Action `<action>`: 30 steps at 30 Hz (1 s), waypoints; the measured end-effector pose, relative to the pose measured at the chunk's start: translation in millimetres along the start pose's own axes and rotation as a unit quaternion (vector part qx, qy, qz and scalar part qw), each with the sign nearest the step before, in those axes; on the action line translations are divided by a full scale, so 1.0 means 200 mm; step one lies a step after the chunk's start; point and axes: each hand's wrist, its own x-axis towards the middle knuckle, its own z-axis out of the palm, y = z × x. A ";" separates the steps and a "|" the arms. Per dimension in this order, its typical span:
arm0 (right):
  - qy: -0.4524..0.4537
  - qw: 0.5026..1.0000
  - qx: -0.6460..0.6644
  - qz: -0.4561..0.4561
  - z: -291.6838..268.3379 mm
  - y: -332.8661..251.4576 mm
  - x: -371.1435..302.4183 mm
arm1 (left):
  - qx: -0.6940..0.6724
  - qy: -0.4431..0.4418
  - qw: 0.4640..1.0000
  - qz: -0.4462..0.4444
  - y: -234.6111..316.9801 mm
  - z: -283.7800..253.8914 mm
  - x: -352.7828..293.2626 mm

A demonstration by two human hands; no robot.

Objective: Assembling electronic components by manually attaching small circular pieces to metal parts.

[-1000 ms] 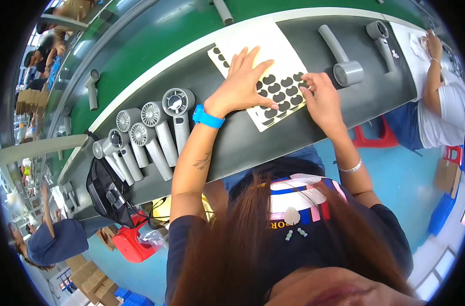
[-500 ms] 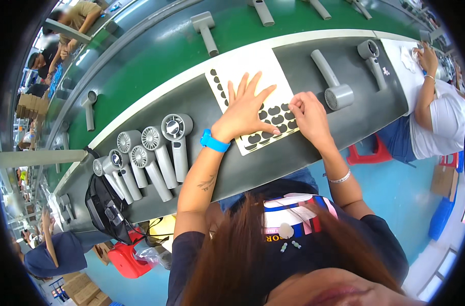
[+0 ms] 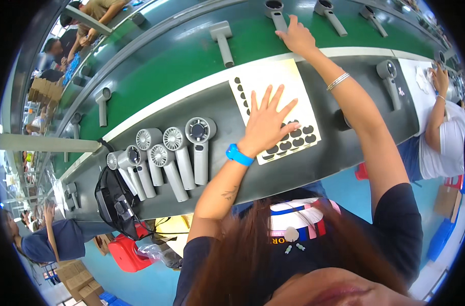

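My left hand lies flat with fingers spread on a white sheet of black round stickers, on the dark bench mat. My right hand reaches across to the green conveyor belt, thumb and forefinger apart at the handle of a grey handheld fan. Whether they touch the handle is hard to tell. Another grey fan on the mat is mostly hidden behind my right forearm. Left of the sheet several grey handheld fans lie in a group, the nearest one a fan with a dark-centred head.
More fans lie along the green belt. A fan rests at the bench's right end, by a white cloth and a co-worker's hand. A black bag hangs at the bench's left, above a red stool.
My right hand has left the lower right of the sticker sheet and stretched forward to a fan on the belt. My left hand stays on the sheet. The whole view has shifted slightly.
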 end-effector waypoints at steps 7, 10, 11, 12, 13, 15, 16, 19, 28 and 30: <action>0.082 0.971 0.219 0.046 -0.20 -0.03 0.10 | -0.196 0.156 0.966 -0.069 -0.03 0.00 -0.02; 0.077 0.926 0.366 -0.056 -0.50 -0.12 -0.07 | -0.237 0.217 0.943 -0.085 -0.02 -0.03 -0.02; 0.055 0.894 0.434 -0.098 -0.59 -0.18 -0.18 | -0.204 0.250 0.942 -0.092 -0.03 -0.04 -0.04; 0.045 0.909 0.388 -0.144 -0.70 -0.22 -0.31 | -0.178 0.280 0.939 -0.095 -0.03 -0.04 -0.03; 0.028 0.918 0.346 -0.192 -0.76 -0.26 -0.43 | -0.157 0.298 0.937 -0.098 -0.03 -0.06 -0.04; 0.016 0.907 0.301 -0.294 -0.80 -0.29 -0.63 | -0.175 0.310 0.931 -0.079 -0.02 -0.07 -0.04; 0.014 0.909 0.245 -0.337 -0.82 -0.31 -0.70 | -0.189 0.322 0.926 -0.060 -0.02 -0.06 -0.05; -0.041 0.900 0.278 -0.334 -0.76 -0.31 -0.81 | -0.224 0.333 0.916 -0.030 -0.01 -0.06 -0.05; -0.076 0.864 0.439 -0.235 -0.72 -0.35 -0.92 | -0.281 0.355 0.891 0.008 0.09 -0.23 0.02; -0.155 0.819 0.530 -0.158 -0.77 -0.36 -0.93 | -0.270 0.343 0.899 -0.017 0.09 -0.26 -0.02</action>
